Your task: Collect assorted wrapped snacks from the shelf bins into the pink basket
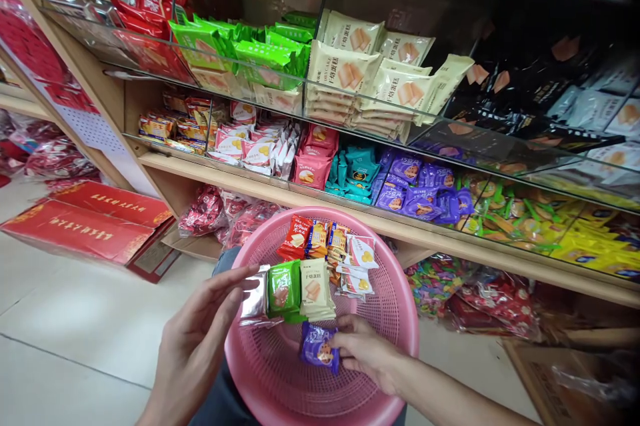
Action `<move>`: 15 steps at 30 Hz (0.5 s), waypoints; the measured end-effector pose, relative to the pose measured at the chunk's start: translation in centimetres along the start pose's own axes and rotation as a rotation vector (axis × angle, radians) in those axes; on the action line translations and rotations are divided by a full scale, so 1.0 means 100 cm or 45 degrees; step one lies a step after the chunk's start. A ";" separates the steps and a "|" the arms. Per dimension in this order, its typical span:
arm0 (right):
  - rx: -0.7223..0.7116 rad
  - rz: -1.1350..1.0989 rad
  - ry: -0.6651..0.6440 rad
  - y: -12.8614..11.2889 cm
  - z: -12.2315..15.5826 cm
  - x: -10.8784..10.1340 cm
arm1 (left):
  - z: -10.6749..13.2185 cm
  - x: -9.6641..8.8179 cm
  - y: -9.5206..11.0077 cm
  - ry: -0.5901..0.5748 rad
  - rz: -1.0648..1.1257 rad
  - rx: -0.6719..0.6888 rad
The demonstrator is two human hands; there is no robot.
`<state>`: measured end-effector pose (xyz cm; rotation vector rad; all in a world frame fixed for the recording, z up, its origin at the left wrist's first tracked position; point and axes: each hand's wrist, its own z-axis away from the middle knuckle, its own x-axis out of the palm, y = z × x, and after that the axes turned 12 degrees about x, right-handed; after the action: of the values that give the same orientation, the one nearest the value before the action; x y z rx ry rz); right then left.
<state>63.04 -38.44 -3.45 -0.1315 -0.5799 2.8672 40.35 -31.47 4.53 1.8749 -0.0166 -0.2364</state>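
Observation:
A pink plastic basket [407, 319] rests on my lap. My right hand [367, 349] is inside it, thumb and fingers closed on a purple snack packet [319, 348]. At the basket's left rim, my left hand [207, 323] holds nothing, fingers stretched out and apart from the thumb, near a silver packet [255, 296]. Beside that lie a green packet [285, 289] and a stack of cream cake packets [317, 287]. Farther back in the basket are a red packet [295, 236], small orange-and-blue packets [318, 239] and white packets [361, 253].
A wooden shelf unit [280, 193] with clear dividers stands ahead. It holds green packets [270, 56], cream packets [345, 69] and purple packets [417, 189]. A red box [95, 223] sits on the floor at left. Below the shelf are bagged sweets [435, 283] and a cardboard box [545, 373].

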 end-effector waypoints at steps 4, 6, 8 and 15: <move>-0.015 -0.093 -0.017 0.002 0.004 0.003 | 0.002 0.000 -0.002 -0.011 -0.014 0.001; -0.048 -0.126 -0.004 0.004 0.004 0.005 | 0.002 0.000 -0.004 -0.022 -0.024 0.013; -0.073 -0.077 0.040 0.005 0.002 0.005 | 0.003 0.000 -0.005 -0.032 -0.030 0.028; -0.103 0.319 0.199 -0.002 -0.007 -0.014 | 0.013 0.010 0.001 -0.230 -0.113 0.084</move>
<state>64.50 -38.35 -3.92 -0.4688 -0.6926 3.0339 41.06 -32.86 4.08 1.9164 -0.0653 -0.4707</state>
